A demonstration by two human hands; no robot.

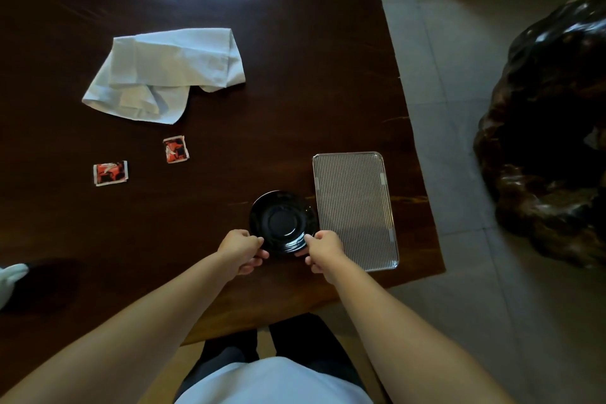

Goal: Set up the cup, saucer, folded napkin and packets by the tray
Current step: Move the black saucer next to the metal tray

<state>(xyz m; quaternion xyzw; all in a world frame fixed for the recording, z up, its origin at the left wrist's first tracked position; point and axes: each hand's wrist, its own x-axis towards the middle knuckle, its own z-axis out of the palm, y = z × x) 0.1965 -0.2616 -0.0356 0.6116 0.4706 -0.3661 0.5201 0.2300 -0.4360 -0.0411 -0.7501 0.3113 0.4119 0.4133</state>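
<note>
A black glossy saucer (282, 221) lies on the dark wooden table (229, 157), just left of a ribbed metal tray (355, 207). My left hand (241, 251) pinches its near-left rim and my right hand (323, 249) pinches its near-right rim. A white cloth napkin (167, 72) lies loosely crumpled at the far left. Two red and black packets lie apart on the table, one (176, 149) nearer the middle and one (110, 173) further left. No cup can be made out.
The table's right edge (423, 154) runs just past the tray, with grey tiled floor (459, 75) beyond. A large dark carved wooden piece (551, 141) stands on the floor at right. A white object (11, 279) sits at the far left edge.
</note>
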